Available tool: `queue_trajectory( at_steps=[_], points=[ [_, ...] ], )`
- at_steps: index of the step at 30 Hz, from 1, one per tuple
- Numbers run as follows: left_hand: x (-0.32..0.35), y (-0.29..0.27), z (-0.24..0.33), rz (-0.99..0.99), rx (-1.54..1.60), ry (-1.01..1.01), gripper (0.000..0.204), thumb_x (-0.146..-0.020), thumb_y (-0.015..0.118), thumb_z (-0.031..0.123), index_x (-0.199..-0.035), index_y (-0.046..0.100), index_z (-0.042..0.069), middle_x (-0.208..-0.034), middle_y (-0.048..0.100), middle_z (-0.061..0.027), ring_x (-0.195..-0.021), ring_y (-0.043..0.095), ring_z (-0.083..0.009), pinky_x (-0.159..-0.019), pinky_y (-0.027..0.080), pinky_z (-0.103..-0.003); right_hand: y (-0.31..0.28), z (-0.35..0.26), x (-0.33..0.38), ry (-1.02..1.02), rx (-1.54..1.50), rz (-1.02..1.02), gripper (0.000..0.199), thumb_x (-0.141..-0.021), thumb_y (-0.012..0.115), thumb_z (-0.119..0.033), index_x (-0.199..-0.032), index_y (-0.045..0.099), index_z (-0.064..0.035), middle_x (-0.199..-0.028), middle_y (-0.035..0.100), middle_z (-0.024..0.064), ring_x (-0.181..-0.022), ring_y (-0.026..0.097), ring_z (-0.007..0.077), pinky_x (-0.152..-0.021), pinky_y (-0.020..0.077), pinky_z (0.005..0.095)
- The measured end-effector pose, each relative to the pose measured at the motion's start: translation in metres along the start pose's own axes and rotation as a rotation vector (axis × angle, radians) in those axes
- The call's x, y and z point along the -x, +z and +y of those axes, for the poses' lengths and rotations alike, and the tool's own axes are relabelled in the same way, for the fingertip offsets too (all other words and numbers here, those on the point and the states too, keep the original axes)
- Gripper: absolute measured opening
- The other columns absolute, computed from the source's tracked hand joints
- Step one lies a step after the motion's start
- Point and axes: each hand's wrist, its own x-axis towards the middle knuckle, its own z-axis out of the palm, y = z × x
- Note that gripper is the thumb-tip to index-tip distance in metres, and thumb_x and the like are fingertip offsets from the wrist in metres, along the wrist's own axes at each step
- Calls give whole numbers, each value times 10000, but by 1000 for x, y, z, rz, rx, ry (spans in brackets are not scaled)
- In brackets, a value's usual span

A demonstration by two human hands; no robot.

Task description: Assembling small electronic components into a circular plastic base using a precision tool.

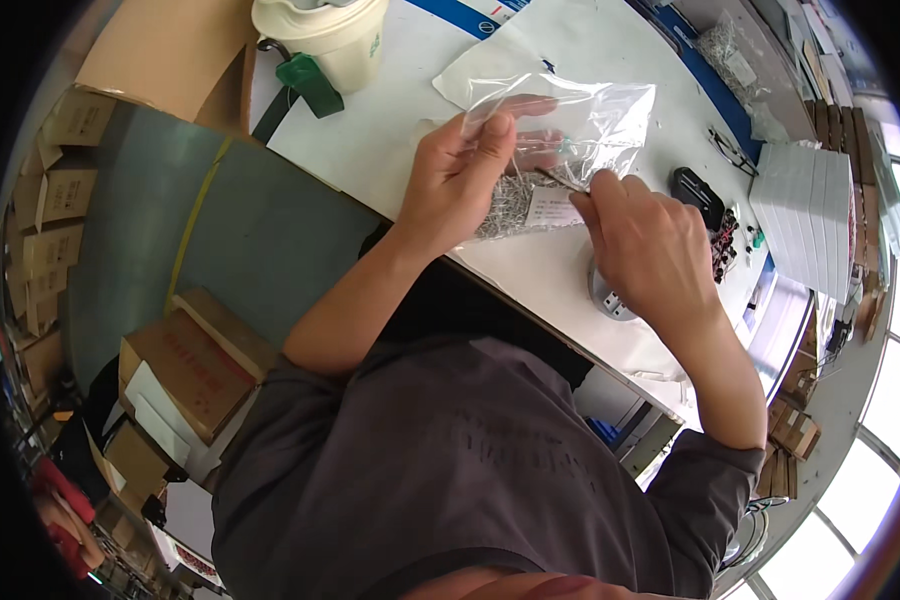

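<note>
Plastic bag in left hand

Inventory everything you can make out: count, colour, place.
Plastic bag of metallic pieces: one, clear, upper centre
Rectangular label: one, white, at bag
Slim object: one, dark, in right grip
Round bin: one, cream, upper left
Rectangular case: one, black, upper right
Flat panels: several, white, right
Cardboard boxes: several, brown, left
Tabletop: one, white, upper centre
Shirted torso: one, dark grey, lower centre
Left grip: one, bare, holding bag
Right grip: one, bare, pinching object
</note>
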Motion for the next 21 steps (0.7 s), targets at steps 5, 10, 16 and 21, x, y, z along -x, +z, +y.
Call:
queue_trajectory(
  at_steps=[5, 10, 16, 21],
  points=[
    [3, 5, 8, 22, -166, 9, 330, -1136, 558, 150, -1382, 633, -57, -1241, 773, -152, -1083, 765, -240, -935, 607, -297, 6, -5, -9, 49, 219, 101, 250, -1082, 632, -291, -940, 607, -86, -780, 593, 57, -525, 551, 208, -493, 453, 343],
    [5, 12, 18, 18, -320, -24, 243, -1098, 610, 85, -1258, 713, -65, -1205, 788, -113, -1043, 755, -185, -915, 598, -269, 13, -4, -1, 25, 262, 275, 294, -1085, 621, -332, -898, 595, -107, -708, 561, 35, -453, 522, 199, -461, 448, 341],
    [8, 21, 10, 36, -384, 104, 211, -1076, 630, 52, -1216, 746, -53, -1189, 793, -102, -1002, 741, -159, -896, 587, -252, 14, -3, 7, 70, 271, 242, 312, -1074, 628, -357, -867, 584, -127, -662, 544, 15, -417, 508, 173, -412, 421, 321],
    [9, 27, 7, 57, -624, 306, 209, -1028, 664, 4, -1217, 737, -48, -1040, 814, -106, -797, 688, -137, -714, 553, -248, 24, -10, 11, 133, 307, 288, 306, -1066, 637, -349, -855, 586, -134, -668, 564, 13, -422, 523, 156, -385, 400, 325]
  ],
)
